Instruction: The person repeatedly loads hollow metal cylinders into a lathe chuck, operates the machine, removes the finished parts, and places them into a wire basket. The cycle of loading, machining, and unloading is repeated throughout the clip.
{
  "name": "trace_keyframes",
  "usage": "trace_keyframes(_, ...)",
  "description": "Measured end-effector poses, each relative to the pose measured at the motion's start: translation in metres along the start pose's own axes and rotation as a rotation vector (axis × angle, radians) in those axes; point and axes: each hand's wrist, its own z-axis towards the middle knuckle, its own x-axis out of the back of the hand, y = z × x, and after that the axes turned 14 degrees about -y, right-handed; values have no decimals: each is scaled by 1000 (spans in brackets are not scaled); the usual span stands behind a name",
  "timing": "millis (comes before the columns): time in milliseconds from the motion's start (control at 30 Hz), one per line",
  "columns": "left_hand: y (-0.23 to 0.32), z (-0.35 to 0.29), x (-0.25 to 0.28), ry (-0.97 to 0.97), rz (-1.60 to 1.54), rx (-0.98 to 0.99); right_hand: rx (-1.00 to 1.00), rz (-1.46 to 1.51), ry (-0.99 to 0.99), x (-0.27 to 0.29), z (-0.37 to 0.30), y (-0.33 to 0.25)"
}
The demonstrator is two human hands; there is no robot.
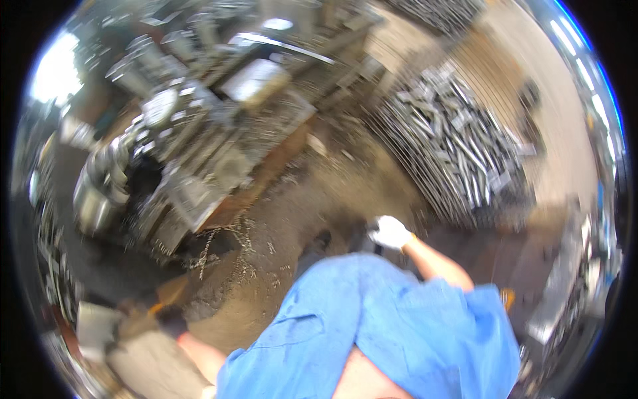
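Fingers of the white-gloved right hand (391, 232) look curled, grip blurred; dark-gloved left hand (171, 320) unclear, beside the lathe (193, 179).

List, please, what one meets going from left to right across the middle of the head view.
Lathe-like grey machine → metal shavings on the dirt floor → right hand in a white glove → wire cage full of grey metal parts.

dirty floor (319, 193), metal shavings (232, 249), stacked rods (458, 153)
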Motion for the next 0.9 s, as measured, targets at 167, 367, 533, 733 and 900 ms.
trace_keyframes(167,89,12,75,-323,-61,9,-45,88,40,31,4,32)
trace_keyframes(367,368,35,195,-481,-263,-773,-125,312,220,75,-11,130)
trace_keyframes(533,627,22,441,-1057,-1417,-881,-260,609,445,129,-24,296)
trace_keyframes(733,810,-45,700,-841,-1126,-1269,-618,325,384,204,-2,536)
trace_keyframes(900,890,-98,755,-1056,-1063,-1242,-660,283,97,213,103,681)
